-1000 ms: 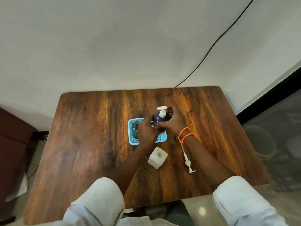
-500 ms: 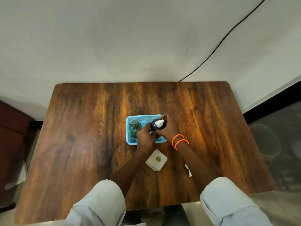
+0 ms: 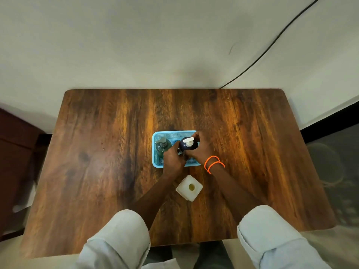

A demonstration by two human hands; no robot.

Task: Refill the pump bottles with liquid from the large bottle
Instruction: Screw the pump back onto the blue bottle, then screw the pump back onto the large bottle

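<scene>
Both hands, left hand and right hand, are gripping the dark round pump bottle over the blue plastic basket, probably to stand it safely inside.

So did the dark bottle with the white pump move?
Yes. The dark bottle, gripped by both hands, has come down into the blue basket, beside the green bottle.

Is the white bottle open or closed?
Open. The white bottle stands upright on the table with no cap, its round mouth showing yellowish inside.
</scene>
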